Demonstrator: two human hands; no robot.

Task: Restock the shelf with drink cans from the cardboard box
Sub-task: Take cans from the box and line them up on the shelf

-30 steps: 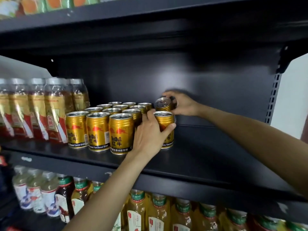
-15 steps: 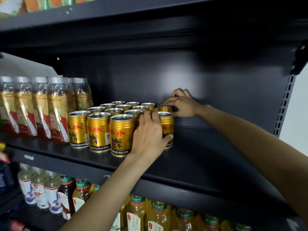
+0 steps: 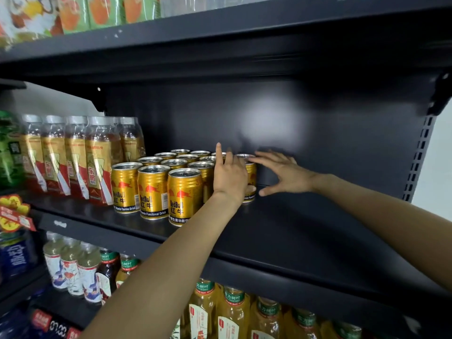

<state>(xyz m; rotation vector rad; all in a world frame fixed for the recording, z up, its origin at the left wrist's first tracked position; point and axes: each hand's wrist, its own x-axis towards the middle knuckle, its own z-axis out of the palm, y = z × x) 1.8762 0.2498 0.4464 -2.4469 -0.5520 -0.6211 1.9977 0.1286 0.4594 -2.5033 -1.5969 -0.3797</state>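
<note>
Several gold drink cans (image 3: pixel 153 192) stand in rows on the black middle shelf (image 3: pixel 293 231). The rightmost can (image 3: pixel 250 178) stands at the block's right side, partly hidden behind my left hand (image 3: pixel 230 176). That hand is in front of it with fingers spread and pointing up, gripping nothing. My right hand (image 3: pixel 285 173) hovers just right of that can, fingers apart, off the can. The cardboard box is out of view.
Bottles with gold-red labels (image 3: pixel 73 157) stand left of the cans. The shelf's right half is bare metal up to the perforated upright (image 3: pixel 418 152). Tea bottles (image 3: pixel 232 311) fill the shelf below. Colourful packs (image 3: pixel 73 13) sit on the shelf above.
Both hands have let go of the cans they were setting down and opened. My right hand has pulled back to the right from the rear can. The view has shifted slightly.
</note>
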